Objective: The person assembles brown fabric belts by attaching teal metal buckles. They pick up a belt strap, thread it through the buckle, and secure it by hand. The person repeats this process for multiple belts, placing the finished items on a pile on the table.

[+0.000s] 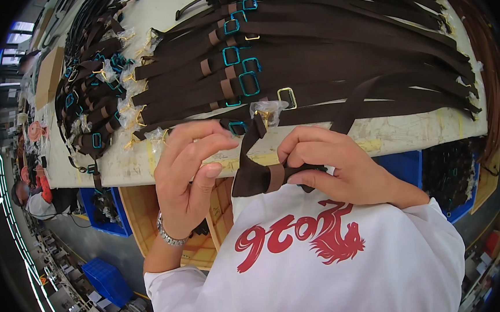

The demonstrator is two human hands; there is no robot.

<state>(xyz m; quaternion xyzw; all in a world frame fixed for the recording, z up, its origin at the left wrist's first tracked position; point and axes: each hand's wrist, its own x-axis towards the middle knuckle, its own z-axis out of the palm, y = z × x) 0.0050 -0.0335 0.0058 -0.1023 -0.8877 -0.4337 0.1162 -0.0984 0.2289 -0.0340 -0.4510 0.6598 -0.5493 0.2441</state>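
- Head view, clock face centred on its middle: your dark brown strap (250, 176) is folded at the centre, just below the hub.
- Your right hand (335, 167), at 3 o'clock, pinches that strap between thumb and fingers, just beside its lighter brown loop (276, 177).
- Your left hand (186, 169), at 9 o'clock, has its fingers curled and its thumb spread away from them, apart from the folded strap; you wear a metal wristwatch (171, 237) on that side.
- From the fold, the strap runs up towards 12 o'clock to a gold clip (264, 117) partly wrapped in clear plastic.
- Near 1 o'clock you have a gold rectangular buckle (286, 98).
- Beyond it, rows of dark straps (325, 64) cover the table (132, 174) from 11 to 2 o'clock.
- At 10 o'clock lies a tangled strap pile (98, 103) with blue buckles.
- A blue bin (107, 281) sits at 8 o'clock.
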